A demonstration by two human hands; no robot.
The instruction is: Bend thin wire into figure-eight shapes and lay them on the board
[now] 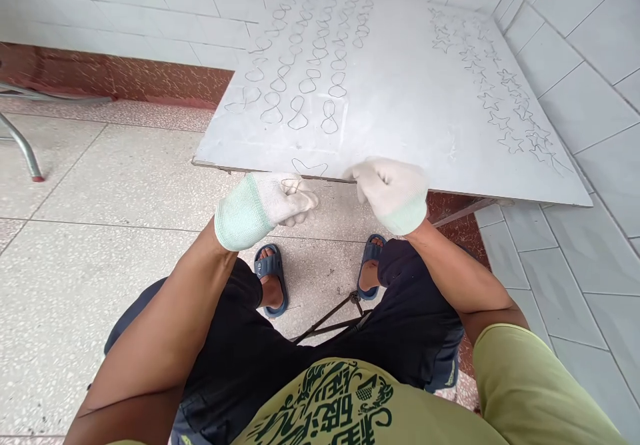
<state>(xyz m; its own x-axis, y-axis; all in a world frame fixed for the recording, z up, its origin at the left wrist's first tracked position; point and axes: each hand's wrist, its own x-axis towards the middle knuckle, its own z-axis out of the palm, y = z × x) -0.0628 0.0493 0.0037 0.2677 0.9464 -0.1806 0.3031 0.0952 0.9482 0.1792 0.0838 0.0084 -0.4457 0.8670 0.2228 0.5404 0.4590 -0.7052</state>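
Observation:
My left hand (pixel 283 198), in a white knit glove with a pale green cuff, is closed in a pinch just below the near edge of the white board. A thin bent wire (pixel 291 183) shows at its fingers, and a zigzag piece of wire (pixel 310 167) shows just above at the board's edge; I cannot tell if they are joined. My right hand (pixel 387 188), gloved alike, is curled closed at the board's edge and slightly blurred; its fingertips hide whatever is in them. Rows of figure-eight wire shapes (pixel 297 113) lie on the board's left half.
The white board (pixel 400 118) stands against tiled walls (pixel 575 98). Star-shaped wires (pixel 500 119) lie on its right side. A metal chair leg (pixel 23 141) is at far left. Below are my sandalled feet (pixel 273 278) and a dark metal frame (pixel 333 321) between my legs.

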